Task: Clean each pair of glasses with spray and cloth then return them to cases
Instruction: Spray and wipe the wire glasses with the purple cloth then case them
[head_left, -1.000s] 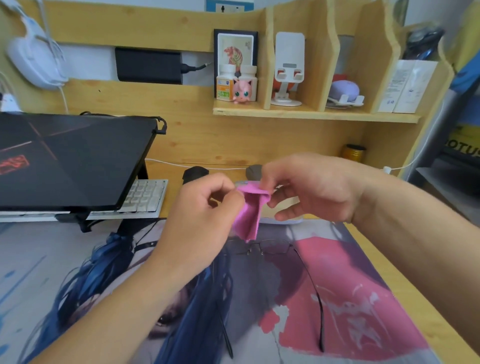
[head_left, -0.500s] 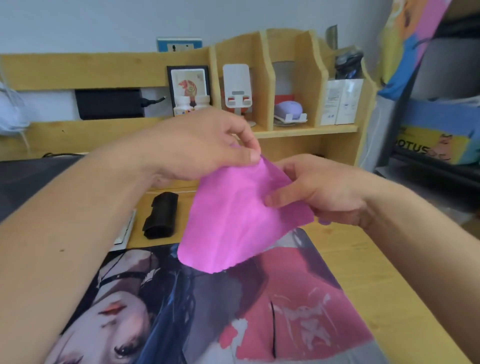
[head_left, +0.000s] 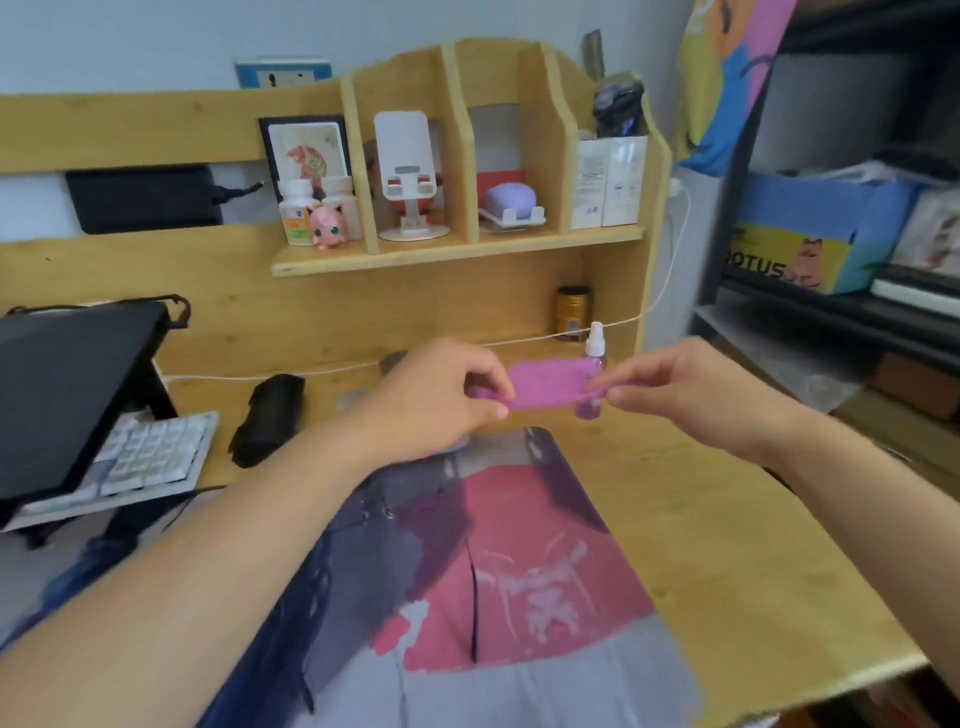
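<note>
A printed desk mat (head_left: 519, 597) is spread nearest on the wooden desk (head_left: 727, 519). Above it, a pink cleaning cloth (head_left: 545, 384) is held stretched flat, pinched at its 9 o'clock edge by the left hand (head_left: 436, 400) and at 3 o'clock by the right hand (head_left: 691, 387). Just behind the cloth a small spray bottle (head_left: 594, 358) is stood, and at 9 o'clock a black glasses case (head_left: 267, 415) is laid.

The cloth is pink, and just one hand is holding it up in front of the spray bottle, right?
Not quite. In the head view both hands hold the pink cloth: the left hand and the right hand each pinch an end. It does hang before the spray bottle.
</note>
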